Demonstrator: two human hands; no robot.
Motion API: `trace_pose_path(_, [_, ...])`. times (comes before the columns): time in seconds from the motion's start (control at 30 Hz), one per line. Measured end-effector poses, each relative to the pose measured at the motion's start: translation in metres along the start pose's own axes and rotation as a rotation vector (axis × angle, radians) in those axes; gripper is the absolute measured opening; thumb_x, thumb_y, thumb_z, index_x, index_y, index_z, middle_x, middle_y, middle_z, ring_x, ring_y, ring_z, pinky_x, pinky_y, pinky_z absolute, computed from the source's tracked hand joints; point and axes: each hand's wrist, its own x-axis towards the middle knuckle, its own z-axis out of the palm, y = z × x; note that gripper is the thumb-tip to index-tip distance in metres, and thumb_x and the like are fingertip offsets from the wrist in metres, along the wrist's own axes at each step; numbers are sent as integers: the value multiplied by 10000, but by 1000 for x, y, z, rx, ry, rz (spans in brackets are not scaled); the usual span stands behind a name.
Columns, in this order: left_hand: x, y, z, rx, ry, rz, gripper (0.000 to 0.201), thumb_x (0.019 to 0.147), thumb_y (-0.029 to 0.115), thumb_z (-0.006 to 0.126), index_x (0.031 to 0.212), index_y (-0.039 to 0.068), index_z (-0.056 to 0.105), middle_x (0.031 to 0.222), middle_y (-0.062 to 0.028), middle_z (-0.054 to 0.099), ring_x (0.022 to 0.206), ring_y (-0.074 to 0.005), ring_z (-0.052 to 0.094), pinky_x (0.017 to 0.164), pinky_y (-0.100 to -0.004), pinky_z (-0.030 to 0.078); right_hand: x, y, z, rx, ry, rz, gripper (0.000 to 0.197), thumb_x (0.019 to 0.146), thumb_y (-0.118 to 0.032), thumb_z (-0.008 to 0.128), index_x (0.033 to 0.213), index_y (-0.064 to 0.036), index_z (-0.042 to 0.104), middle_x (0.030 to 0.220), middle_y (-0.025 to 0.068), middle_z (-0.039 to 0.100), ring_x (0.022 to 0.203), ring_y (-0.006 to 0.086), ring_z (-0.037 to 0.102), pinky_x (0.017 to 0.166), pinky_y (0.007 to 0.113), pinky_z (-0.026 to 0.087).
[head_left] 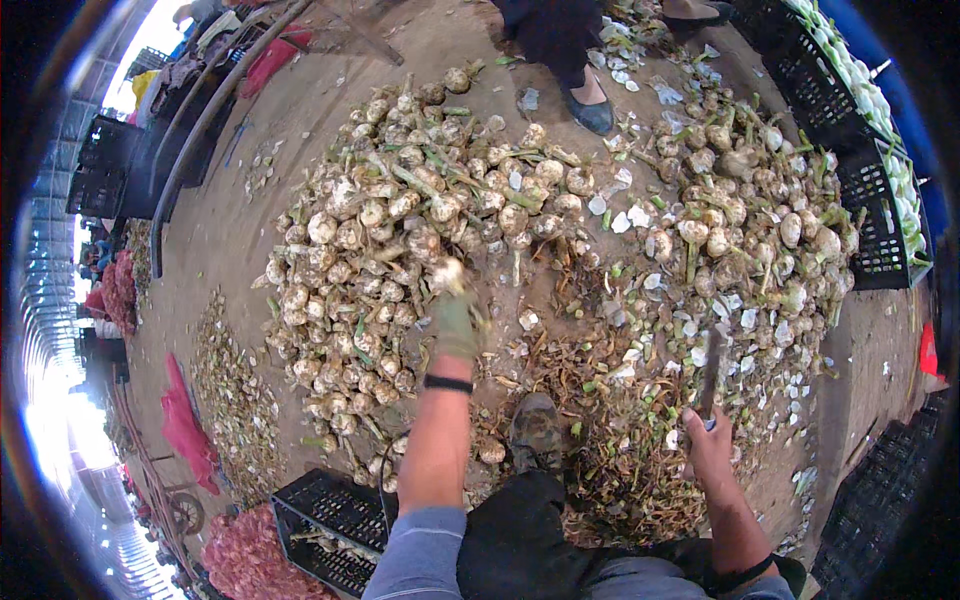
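Observation:
A large heap of dirty garlic bulbs [340, 270], many with cut green stems, lies in front of me to the left. Over its right edge is my left hand [455, 325] in a green glove, smeared by motion. A pale, equally blurred garlic bulb [447, 276] shows at its fingertips, and the hand appears closed on it. My right hand [708, 445], bare, grips a knife [713, 372] by its handle, blade pointing away from me. The knife is above scattered peelings and trimmings [630, 430].
A second heap of bulbs [740, 200] lies at the right. Black crates [865, 205] with pale green-white produce stand beyond it. A black crate [335, 525] and a pink net sack [255, 555] sit at lower left. Another person's shoe [590, 112] is between the heaps, far side.

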Motion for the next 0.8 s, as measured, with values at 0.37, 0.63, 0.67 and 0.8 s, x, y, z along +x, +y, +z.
trace_pose_path(0.37, [-162,-8,11,236,-809,-24,493,837,131,655,1304,20,542,1040,-14,652,914,-96,590,784,-249,494,-31,-88,53,-456,-297,-641,191,762,-145,648,808,19,562,756,184,553,673,371,576,607,420,463])
trace_pose_path(0.63, [-168,-36,15,295,-1271,-122,831,923,660,441,1455,27,369,1440,-150,469,1289,-271,495,1091,-440,411,-36,-80,59,-584,-362,-705,331,687,-196,767,830,1,542,825,179,557,745,407,596,643,473,497])
trace_pose_path(0.67, [-168,-40,13,226,-1240,-169,755,943,576,472,1449,24,376,1437,-150,474,1286,-266,499,1091,-437,413,-36,-77,59,-582,-369,-708,337,682,-195,773,828,1,541,825,179,557,743,407,596,642,474,497])
trace_pose_path(0.8, [-163,-62,1,108,-1183,-208,531,984,284,554,1424,26,411,1420,-152,495,1272,-255,512,1089,-431,423,-39,-77,60,-536,-397,-713,351,668,-193,783,831,-2,538,829,176,556,744,409,596,643,476,501])
